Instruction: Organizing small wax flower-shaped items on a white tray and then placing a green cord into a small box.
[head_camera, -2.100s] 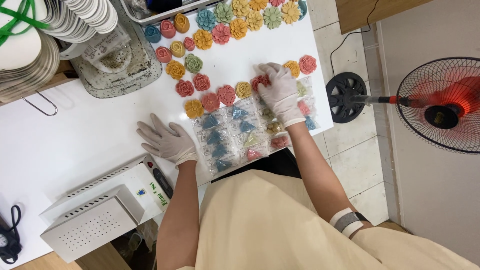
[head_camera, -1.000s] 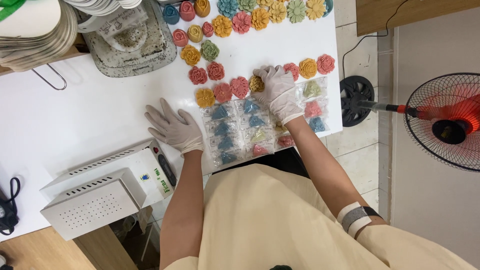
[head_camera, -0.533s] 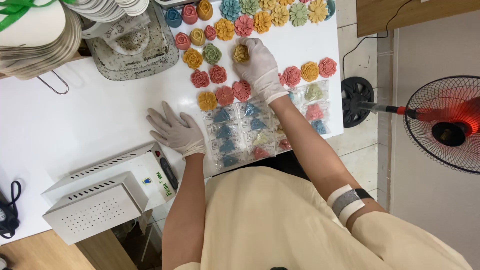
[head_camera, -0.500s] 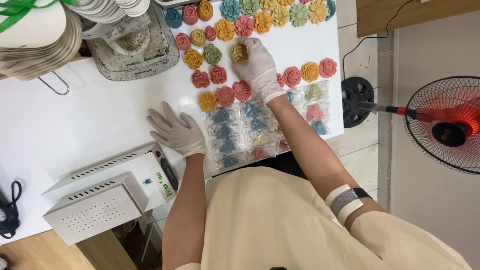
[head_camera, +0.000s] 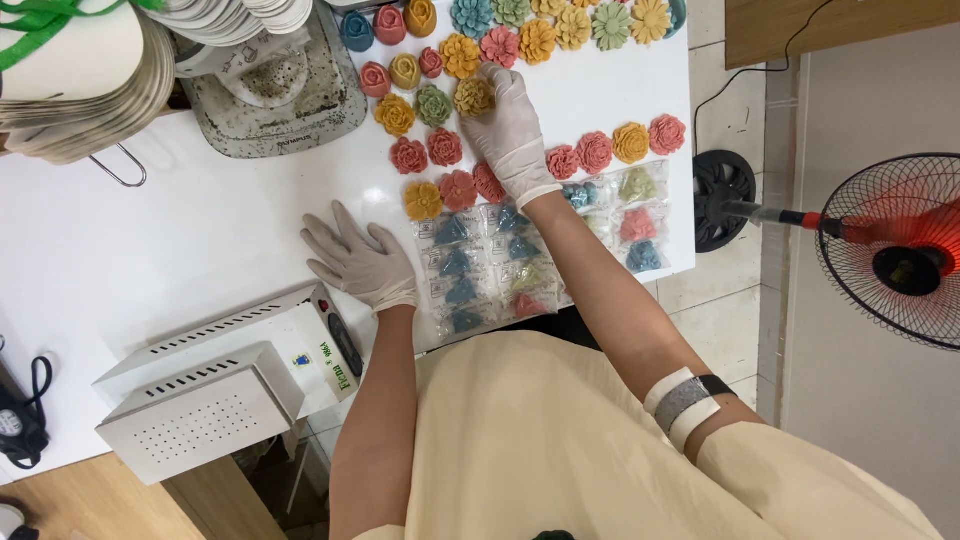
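Observation:
My right hand (head_camera: 512, 130), in a white glove, reaches across the white table (head_camera: 190, 230) and holds a mustard-yellow flower-shaped piece (head_camera: 473, 97) among rows of coloured flower-shaped pieces (head_camera: 520, 40). My left hand (head_camera: 358, 259), also gloved, rests flat on the table with fingers spread, just left of several small clear bags (head_camera: 480, 265) holding blue, green and pink pieces. A short row of red and orange flowers (head_camera: 612, 148) lies to the right of my right wrist.
A white heat-sealer box (head_camera: 220, 380) sits at the near left table edge. A stained metal tray (head_camera: 275, 85) and stacked white plates (head_camera: 85, 70) are at the far left. A red floor fan (head_camera: 895, 250) stands on the floor at the right.
My right hand moved from the bags and the red flower row up to the far rows, carrying the yellow flower. My left hand stayed flat on the table.

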